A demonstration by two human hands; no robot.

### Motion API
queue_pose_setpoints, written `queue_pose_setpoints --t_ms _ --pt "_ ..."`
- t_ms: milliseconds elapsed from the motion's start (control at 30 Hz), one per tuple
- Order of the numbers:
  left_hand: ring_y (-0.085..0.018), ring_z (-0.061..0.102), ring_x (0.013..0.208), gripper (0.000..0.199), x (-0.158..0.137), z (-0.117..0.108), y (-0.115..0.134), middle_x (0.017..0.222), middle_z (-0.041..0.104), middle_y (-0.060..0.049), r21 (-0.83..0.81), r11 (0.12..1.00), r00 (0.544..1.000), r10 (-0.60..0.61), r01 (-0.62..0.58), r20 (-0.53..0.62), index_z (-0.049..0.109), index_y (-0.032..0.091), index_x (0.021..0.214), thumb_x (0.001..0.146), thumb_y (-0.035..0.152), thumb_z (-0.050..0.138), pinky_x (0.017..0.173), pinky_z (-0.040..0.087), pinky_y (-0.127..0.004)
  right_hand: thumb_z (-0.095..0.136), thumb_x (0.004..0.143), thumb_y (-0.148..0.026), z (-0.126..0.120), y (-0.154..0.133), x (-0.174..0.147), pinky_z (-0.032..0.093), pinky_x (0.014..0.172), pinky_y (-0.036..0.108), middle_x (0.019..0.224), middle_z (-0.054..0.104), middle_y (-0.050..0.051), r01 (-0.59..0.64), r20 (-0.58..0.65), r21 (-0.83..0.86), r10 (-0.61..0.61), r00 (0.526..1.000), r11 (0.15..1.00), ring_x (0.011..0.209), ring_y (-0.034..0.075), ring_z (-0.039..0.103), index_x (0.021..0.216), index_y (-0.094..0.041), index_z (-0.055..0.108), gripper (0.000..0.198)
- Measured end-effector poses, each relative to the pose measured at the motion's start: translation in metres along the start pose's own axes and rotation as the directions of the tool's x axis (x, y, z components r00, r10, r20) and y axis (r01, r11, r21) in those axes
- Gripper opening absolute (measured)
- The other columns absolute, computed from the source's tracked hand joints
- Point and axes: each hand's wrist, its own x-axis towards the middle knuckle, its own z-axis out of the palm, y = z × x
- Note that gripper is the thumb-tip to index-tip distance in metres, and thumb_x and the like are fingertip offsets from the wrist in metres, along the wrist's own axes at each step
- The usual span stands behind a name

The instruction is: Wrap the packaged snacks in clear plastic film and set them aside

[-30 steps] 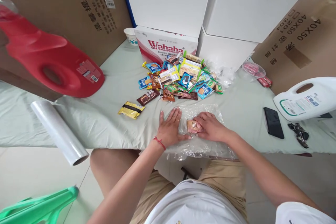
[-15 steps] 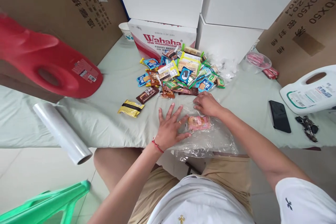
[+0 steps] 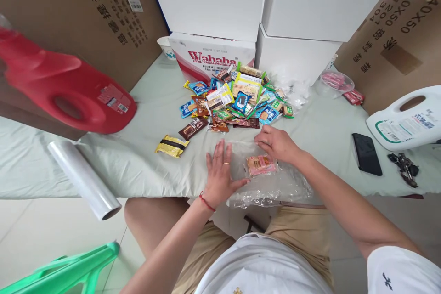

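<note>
A clear plastic bag (image 3: 272, 190) lies at the table's front edge, its near part hanging over. On or in it, I cannot tell which, is a pink-wrapped snack packet (image 3: 261, 165). My left hand (image 3: 220, 174) rests flat at the bag's left side, fingers stretched and thumb apart, touching the film. At the bag's upper right edge, my right hand (image 3: 275, 142) pinches the film between thumb and fingers. Just beyond the hands is a heap of wrapped snacks (image 3: 241, 94). A brown packet (image 3: 193, 127) and a yellow packet (image 3: 171, 146) lie to its left.
Left are a red jug (image 3: 86, 92) and a roll of clear film (image 3: 84, 179) jutting over the edge. A white Wahaha box (image 3: 210, 57) stands behind the heap. Right are a phone (image 3: 367, 154), keys (image 3: 404, 169), a white bottle (image 3: 406, 117) and a plastic bowl (image 3: 334, 83).
My left hand's fingers have drawn closer together and shifted slightly left, off the pink packet. More of the film is spread flat between my hands. My right hand has stayed at the bag's upper edge.
</note>
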Motion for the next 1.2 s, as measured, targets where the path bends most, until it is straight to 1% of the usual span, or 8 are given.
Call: queue_pose_setpoints --t_ms 167,233,333,567,767,933,1067,1200 --pt "-0.036 0.054 0.127 0.064 -0.005 -0.001 -0.004 0.131 0.066 -0.015 -0.082 0.99 0.993 -0.116 0.114 -0.01 0.061 0.02 0.136 0.083 0.055 0.071 0.111 0.038 -0.054 0.045 0.103 -0.027 0.008 -0.011 -0.046 0.037 0.066 0.026 0.093 0.059 0.005 0.133 0.004 0.061 -0.133 0.991 0.989 0.075 0.015 0.054 0.115 -0.024 0.072 0.03" --pt "-0.031 0.06 0.112 0.027 -0.004 -0.004 -0.001 0.107 0.073 -0.01 -0.116 0.978 0.985 -0.172 0.171 -0.005 0.076 0.024 0.101 0.09 0.046 0.064 0.099 0.044 -0.049 0.043 0.103 -0.025 0.017 -0.012 -0.063 0.037 0.065 0.025 0.093 0.06 0.004 0.167 0.032 0.057 -0.169 0.985 0.984 0.074 0.015 0.053 0.121 -0.028 0.071 0.034" --pt "-0.029 0.062 0.102 0.025 -0.005 -0.008 -0.001 0.092 0.074 -0.007 -0.135 0.955 0.963 -0.27 0.265 -0.019 0.075 0.024 0.079 0.093 0.037 0.059 0.092 0.045 -0.047 0.039 0.103 -0.023 0.03 -0.012 -0.081 0.037 0.066 0.025 0.096 0.062 0.004 0.19 0.09 0.056 -0.195 0.977 0.98 0.078 0.016 0.054 0.134 -0.034 0.065 0.042" --pt "-0.029 0.062 0.097 0.024 -0.015 -0.013 -0.024 0.087 0.072 -0.007 -0.183 0.925 0.923 -0.36 0.333 -0.139 0.07 0.024 0.079 0.092 0.039 0.057 0.09 0.049 -0.046 0.049 0.103 -0.042 0.044 -0.019 -0.091 0.037 0.068 0.026 0.082 0.059 -0.001 -0.075 0.149 0.194 0.046 0.988 0.978 0.074 0.016 0.049 0.115 -0.029 0.07 0.027" --pt "-0.024 0.061 0.118 0.036 0.01 -0.035 0.008 0.122 0.064 -0.012 -0.351 0.923 0.927 -0.258 0.154 -0.271 0.056 0.021 0.122 0.101 0.047 0.046 0.104 0.049 -0.043 0.046 0.105 -0.047 0.051 -0.028 -0.093 0.037 0.069 0.028 0.08 0.059 0.001 -0.135 0.11 0.188 0.116 0.987 0.973 0.075 0.017 0.051 0.104 -0.025 0.069 0.032" --pt "-0.033 0.052 0.134 0.064 0.041 -0.039 0.04 0.138 0.06 -0.015 -0.118 0.992 0.999 0.036 -0.032 0.029 0.047 0.021 0.143 0.089 0.049 0.066 0.115 0.038 -0.052 0.038 0.108 -0.038 0.056 -0.027 -0.099 0.044 0.077 0.033 0.093 0.064 0.005 -0.018 0.075 0.113 0.01 0.997 0.993 0.085 0.021 0.057 0.123 -0.029 0.068 0.035" --pt "-0.035 0.061 0.123 0.074 0.041 -0.03 0.03 0.132 0.063 -0.015 0.013 1.0 0.918 -0.004 -0.001 0.398 0.051 0.02 0.142 0.078 0.044 0.078 0.1 0.05 -0.048 0.041 0.103 -0.02 0.057 -0.015 -0.118 0.05 0.089 0.04 0.115 0.065 0.009 0.135 -0.032 0.222 -0.131 0.991 0.966 0.103 0.023 0.059 0.137 -0.03 0.062 0.041" --pt "-0.032 0.063 0.119 0.066 0.028 -0.021 0.017 0.127 0.065 -0.012 -0.016 0.999 0.906 -0.021 0.03 0.423 0.056 0.022 0.137 0.078 0.042 0.078 0.096 0.051 -0.044 0.049 0.1 -0.021 0.052 -0.002 -0.142 0.053 0.091 0.046 0.118 0.063 0.012 0.142 -0.11 0.321 -0.112 0.988 0.936 0.106 0.025 0.059 0.127 -0.027 0.066 0.033"
